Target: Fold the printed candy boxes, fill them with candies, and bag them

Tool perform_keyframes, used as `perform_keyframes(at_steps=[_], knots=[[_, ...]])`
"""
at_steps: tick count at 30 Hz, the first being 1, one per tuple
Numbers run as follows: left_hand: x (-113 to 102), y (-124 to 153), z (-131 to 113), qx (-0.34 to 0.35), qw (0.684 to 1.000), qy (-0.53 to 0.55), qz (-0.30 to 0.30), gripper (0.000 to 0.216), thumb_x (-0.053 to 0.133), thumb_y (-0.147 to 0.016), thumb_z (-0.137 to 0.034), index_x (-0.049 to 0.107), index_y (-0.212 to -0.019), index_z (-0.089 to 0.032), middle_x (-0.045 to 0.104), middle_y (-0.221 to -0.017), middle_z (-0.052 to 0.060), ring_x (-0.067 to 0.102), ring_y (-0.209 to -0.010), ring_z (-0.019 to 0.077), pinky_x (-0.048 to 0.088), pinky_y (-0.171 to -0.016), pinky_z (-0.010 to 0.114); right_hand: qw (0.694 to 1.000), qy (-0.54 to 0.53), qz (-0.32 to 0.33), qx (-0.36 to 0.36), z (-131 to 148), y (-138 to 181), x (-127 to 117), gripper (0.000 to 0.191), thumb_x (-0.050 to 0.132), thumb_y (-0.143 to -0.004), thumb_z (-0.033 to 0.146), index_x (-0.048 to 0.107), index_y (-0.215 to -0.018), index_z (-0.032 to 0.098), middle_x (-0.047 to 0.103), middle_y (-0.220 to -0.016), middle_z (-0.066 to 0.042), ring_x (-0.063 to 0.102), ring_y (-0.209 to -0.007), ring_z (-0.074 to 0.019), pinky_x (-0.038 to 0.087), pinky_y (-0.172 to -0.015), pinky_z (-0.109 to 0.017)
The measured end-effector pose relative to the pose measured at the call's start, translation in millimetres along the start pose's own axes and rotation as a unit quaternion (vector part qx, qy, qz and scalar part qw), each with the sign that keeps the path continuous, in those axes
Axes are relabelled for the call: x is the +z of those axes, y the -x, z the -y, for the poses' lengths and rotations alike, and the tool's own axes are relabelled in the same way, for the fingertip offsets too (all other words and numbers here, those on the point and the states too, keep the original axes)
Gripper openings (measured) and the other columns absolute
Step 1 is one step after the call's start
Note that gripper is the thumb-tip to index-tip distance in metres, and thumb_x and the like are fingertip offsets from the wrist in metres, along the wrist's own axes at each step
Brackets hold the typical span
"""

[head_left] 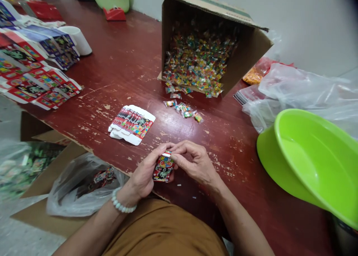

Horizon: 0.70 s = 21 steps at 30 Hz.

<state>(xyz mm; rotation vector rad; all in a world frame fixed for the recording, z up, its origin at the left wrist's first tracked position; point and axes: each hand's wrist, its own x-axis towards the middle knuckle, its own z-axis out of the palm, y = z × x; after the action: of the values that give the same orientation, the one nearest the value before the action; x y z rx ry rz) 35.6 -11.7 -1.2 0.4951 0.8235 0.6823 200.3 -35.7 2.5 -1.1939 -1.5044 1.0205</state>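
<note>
A small red printed carton [163, 168] is held upright near the table's front edge. My left hand [145, 174] wraps around its side and bottom. My right hand [192, 162] pinches the white flap at its top. Both hands are closed on it. A short stack of flat unfolded cartons [131, 124] lies just beyond my hands. A few loose wrapped candies [184, 109] lie further back, spilled from a cardboard box [251, 43] tipped on its side and full of candies [198, 62].
A lime green basin [313, 162] leans at the right, clear plastic bags [304, 91] behind it. Rows of flat printed cartons [33, 69] and a white cup [79, 39] lie at the left. A plastic bag [81, 185] sits below the red table [123, 62] edge.
</note>
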Motion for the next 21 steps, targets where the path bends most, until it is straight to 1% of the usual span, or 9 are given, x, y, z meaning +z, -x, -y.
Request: perform_keyframes(at_steps=[3, 5, 8, 10, 13, 14, 16, 19, 21], knots=[[-2, 1, 3, 0.05, 0.997, -0.064, -0.011, 0.042, 0.066, -0.087, -0.049, 0.069, -0.119, -0.021, 0.071, -0.089, 0.004, 0.063, -0.064, 0.0159, 0.053, -0.049, 0.024, 1.0, 0.026, -0.012, 0.008, -3, -2, 4, 0.01, 0.07, -0.089, 0.029, 0.072, -0.095, 0.021, 0.074, -0.092, -0.005, 0.069, -0.083, -0.0178, 0.056, -0.077, -0.032], [-4, 2, 4, 0.059, 0.994, -0.086, -0.01, 0.045, 0.065, -0.087, -0.051, 0.069, -0.122, -0.023, 0.073, -0.101, 0.006, 0.062, -0.065, 0.0151, 0.053, -0.052, 0.024, 0.998, 0.05, 0.006, -0.031, -5, -3, 3, 0.012, 0.068, -0.09, 0.028, 0.072, -0.1, 0.022, 0.075, -0.097, -0.006, 0.069, -0.087, -0.0181, 0.056, -0.081, -0.033], [-4, 3, 4, 0.052, 0.994, -0.092, -0.014, 0.046, 0.064, -0.087, -0.051, 0.069, -0.124, -0.024, 0.072, -0.113, 0.007, 0.063, -0.066, 0.0148, 0.054, -0.053, 0.025, 0.991, 0.095, 0.034, -0.087, -1, -5, 0, 0.009, 0.066, -0.093, 0.027, 0.072, -0.096, 0.022, 0.074, -0.094, -0.006, 0.069, -0.087, -0.0184, 0.055, -0.082, -0.033], [-3, 2, 5, 0.04, 0.995, -0.085, -0.013, 0.049, 0.063, -0.088, -0.053, 0.067, -0.128, -0.026, 0.073, -0.109, 0.007, 0.062, -0.062, 0.014, 0.053, -0.051, 0.024, 0.986, 0.125, 0.046, -0.102, 3, -6, -2, 0.01, 0.064, -0.094, 0.025, 0.072, -0.098, 0.022, 0.074, -0.096, -0.007, 0.069, -0.089, -0.019, 0.055, -0.083, -0.034], [-3, 1, 6, 0.01, 0.998, -0.069, -0.002, 0.056, 0.059, -0.088, -0.06, 0.064, -0.132, -0.026, 0.073, -0.09, 0.005, 0.059, -0.054, 0.0132, 0.051, -0.047, 0.023, 0.983, 0.14, 0.053, -0.106, 5, -7, -2, 0.011, 0.062, -0.094, 0.022, 0.072, -0.098, 0.022, 0.075, -0.099, -0.007, 0.069, -0.091, -0.0194, 0.055, -0.085, -0.036], [-3, 1, 7, 0.0, 0.998, -0.066, -0.001, 0.059, 0.057, -0.088, -0.063, 0.064, -0.132, -0.025, 0.073, -0.083, 0.005, 0.06, -0.053, 0.0138, 0.05, -0.047, 0.023, 0.986, 0.125, 0.052, -0.095, 3, -7, -2, 0.011, 0.061, -0.094, 0.021, 0.072, -0.098, 0.022, 0.075, -0.099, -0.007, 0.07, -0.089, -0.0188, 0.056, -0.083, -0.035], [-3, 0, 8, -0.011, 0.998, -0.067, -0.003, 0.063, 0.055, -0.087, -0.067, 0.065, -0.13, -0.022, 0.071, -0.075, 0.005, 0.061, -0.053, 0.015, 0.05, -0.046, 0.023, 0.996, 0.062, 0.049, -0.042, -2, -7, -2, 0.013, 0.06, -0.094, 0.022, 0.073, -0.098, 0.022, 0.076, -0.098, -0.005, 0.07, -0.078, -0.0161, 0.058, -0.072, -0.031], [-5, 0, 9, -0.016, 0.997, -0.071, -0.015, 0.062, 0.055, -0.087, -0.067, 0.067, -0.126, -0.019, 0.071, -0.071, 0.006, 0.061, -0.051, 0.0148, 0.05, -0.045, 0.022, 0.997, -0.018, 0.055, 0.044, -11, -7, -1, 0.017, 0.059, -0.095, 0.026, 0.074, -0.101, 0.022, 0.076, -0.094, -0.004, 0.065, -0.059, -0.0117, 0.054, -0.056, -0.026], [-5, 0, 8, -0.026, 0.998, -0.057, -0.018, 0.058, 0.057, -0.088, -0.063, 0.068, -0.123, -0.018, 0.07, -0.069, 0.006, 0.06, -0.049, 0.015, 0.051, -0.044, 0.023, 0.998, -0.011, 0.052, 0.04, -11, -7, -1, 0.015, 0.061, -0.094, 0.026, 0.074, -0.098, 0.022, 0.076, -0.094, -0.004, 0.066, -0.062, -0.0126, 0.055, -0.058, -0.027]])
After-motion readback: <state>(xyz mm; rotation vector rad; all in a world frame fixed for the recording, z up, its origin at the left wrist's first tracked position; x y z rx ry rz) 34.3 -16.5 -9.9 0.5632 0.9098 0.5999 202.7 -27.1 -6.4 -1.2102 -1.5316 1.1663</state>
